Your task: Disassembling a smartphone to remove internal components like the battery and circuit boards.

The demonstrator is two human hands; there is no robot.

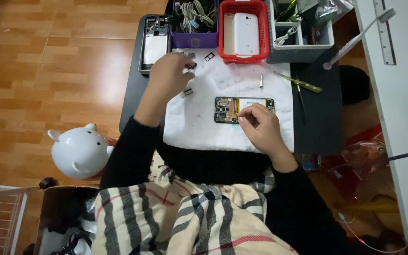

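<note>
My dark worktop (317, 118) runs out ahead of both my hands, and the white cloth (199, 123) spread on it lies under them. Beyond my left hand sits a dark tray with a stripped phone frame (155, 45), then a purple bin of cables (195, 21), a red basket holding a white phone back cover (246, 33), and a grey organiser (301, 40) further to the right.

The opened phone (244, 109), back off with its circuit board and yellow battery showing, lies flat on the cloth right under my right hand (260, 127). That hand's fingertips are pinched together at the near edge of the board; I cannot tell whether they grip a part or only press on it. My left hand (168, 75) is curled loosely over the small loose parts (188, 91) near the far edge of the cloth (whether it has hold of one, I cannot tell).

A yellow-handled screwdriver (301, 82) lies beyond my right hand, untouched.

I judge this to be the disassembly stage, working something free at the board; the next move calls for a fine, steady pinch and little force.
</note>
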